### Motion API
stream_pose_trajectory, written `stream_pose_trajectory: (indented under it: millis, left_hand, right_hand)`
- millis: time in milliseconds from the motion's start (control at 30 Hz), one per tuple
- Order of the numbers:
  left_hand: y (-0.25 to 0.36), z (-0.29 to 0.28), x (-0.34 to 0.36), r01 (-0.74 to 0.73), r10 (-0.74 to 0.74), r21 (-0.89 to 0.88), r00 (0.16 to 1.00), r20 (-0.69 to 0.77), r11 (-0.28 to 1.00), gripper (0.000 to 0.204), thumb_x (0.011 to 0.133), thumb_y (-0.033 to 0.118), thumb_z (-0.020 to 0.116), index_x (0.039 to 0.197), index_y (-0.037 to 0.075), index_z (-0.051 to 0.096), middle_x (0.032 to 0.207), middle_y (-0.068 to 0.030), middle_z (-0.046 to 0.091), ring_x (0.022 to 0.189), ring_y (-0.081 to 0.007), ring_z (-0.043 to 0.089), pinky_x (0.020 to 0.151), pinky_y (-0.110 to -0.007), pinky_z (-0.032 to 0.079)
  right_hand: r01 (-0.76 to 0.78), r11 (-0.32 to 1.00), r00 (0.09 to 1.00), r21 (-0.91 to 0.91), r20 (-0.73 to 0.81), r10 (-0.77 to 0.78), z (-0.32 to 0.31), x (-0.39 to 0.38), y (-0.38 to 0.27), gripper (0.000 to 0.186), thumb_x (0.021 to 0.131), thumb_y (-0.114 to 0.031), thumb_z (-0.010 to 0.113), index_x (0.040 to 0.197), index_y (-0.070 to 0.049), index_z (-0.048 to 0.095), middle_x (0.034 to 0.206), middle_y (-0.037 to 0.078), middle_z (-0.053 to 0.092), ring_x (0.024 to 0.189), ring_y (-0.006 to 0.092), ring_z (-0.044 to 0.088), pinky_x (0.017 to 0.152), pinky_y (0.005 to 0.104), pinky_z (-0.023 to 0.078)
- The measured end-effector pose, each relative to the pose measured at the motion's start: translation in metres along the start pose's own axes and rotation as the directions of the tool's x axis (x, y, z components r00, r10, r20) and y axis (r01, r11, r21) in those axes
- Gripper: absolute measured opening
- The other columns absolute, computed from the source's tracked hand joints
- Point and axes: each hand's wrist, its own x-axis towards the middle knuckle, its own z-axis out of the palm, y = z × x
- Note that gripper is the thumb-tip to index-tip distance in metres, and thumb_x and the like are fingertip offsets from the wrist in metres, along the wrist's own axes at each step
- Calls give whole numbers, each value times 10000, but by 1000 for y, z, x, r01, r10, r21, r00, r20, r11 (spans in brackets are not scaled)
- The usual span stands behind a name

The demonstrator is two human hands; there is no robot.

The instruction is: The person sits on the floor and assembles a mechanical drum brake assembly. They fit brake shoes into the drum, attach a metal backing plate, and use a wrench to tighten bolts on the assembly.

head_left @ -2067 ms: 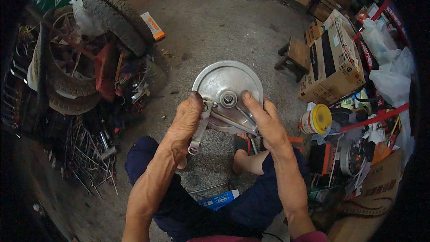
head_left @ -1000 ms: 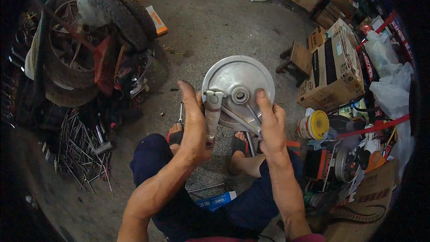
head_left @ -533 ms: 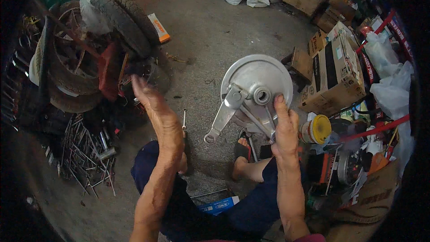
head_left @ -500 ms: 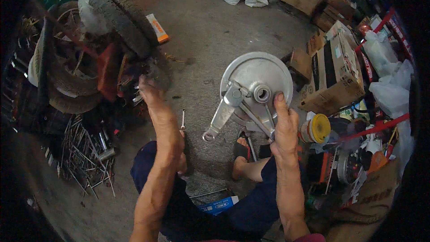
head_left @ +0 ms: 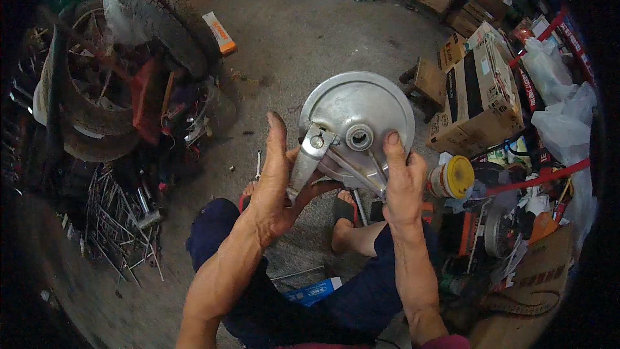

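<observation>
A round silver metal plate (head_left: 336, 97) with a hub, ribbed arm and short lever (head_left: 310, 158) is held in front of me. My right hand (head_left: 403, 187) is closed on its right edge, thumb on the face. My left hand (head_left: 278, 187) has its thumb upright and its fingers stretched out behind the lever's lower end, which it touches; the fingertips are partly hidden. A small spanner (head_left: 258, 165) lies on the floor left of that hand, and my sandalled foot (head_left: 342, 213) shows below the plate.
Tyres (head_left: 165, 19) and scattered rods (head_left: 123, 226) lie at left. A wooden stool (head_left: 426, 84), cardboard boxes (head_left: 478, 90), a yellow-lidded bucket (head_left: 458, 176), plastic bags (head_left: 552, 123) and red bars line the right. An orange-white box (head_left: 218, 32) and a blue box (head_left: 310, 291) lie on the concrete floor.
My left hand left the plate, swung leftward about half a second ago and has come back against the lever. The plate, still in my right hand, has moved slightly left since then.
</observation>
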Motion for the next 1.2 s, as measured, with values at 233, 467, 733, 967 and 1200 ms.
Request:
stream_pose_trajectory:
  millis: [233,467,733,967,1200]
  left_hand:
    - [-26,5,6,-210,193,-127,972,-132,969,847,804,831,285,1317,185,477,1295,-78,533,1204,-277,484,1012,-503,348]
    - [-1,-7,10,-238,228,8,916,-329,971,886,874,743,325,1305,-18,467,1264,-160,531,1239,-273,447,1007,-446,365]
    - [14,-44,7,-550,541,59,789,-292,833,148,870,146,674,921,12,637,817,-44,636,751,-148,604,789,-284,473]
    - [14,-45,5,-551,556,89,802,-220,830,132,866,135,676,898,15,631,808,-41,622,755,-145,602,773,-284,467]
    - [14,-29,5,-337,398,251,881,-256,907,299,906,282,625,1013,4,650,960,-81,662,879,-168,609,837,-326,439]
  right_hand:
    - [1,997,1000,78,-25,1,23,-9,3,589,888,-510,596,1056,54,602,975,129,639,900,183,562,826,313,447]
    - [-62,986,988,153,-130,83,7,4,4,538,861,-478,648,1039,26,595,918,89,630,729,136,615,592,261,499]
    - [-120,981,963,154,-221,153,-12,13,4,577,843,-496,666,1067,28,573,944,99,605,781,145,550,675,272,441]
    - [-28,979,996,201,-72,43,-9,7,-2,508,900,-417,627,1104,48,605,1030,119,637,934,161,563,827,290,447]
    - [-2,991,997,135,-72,12,-10,6,-2,514,889,-416,644,1114,44,598,1012,100,636,893,134,570,794,279,459]
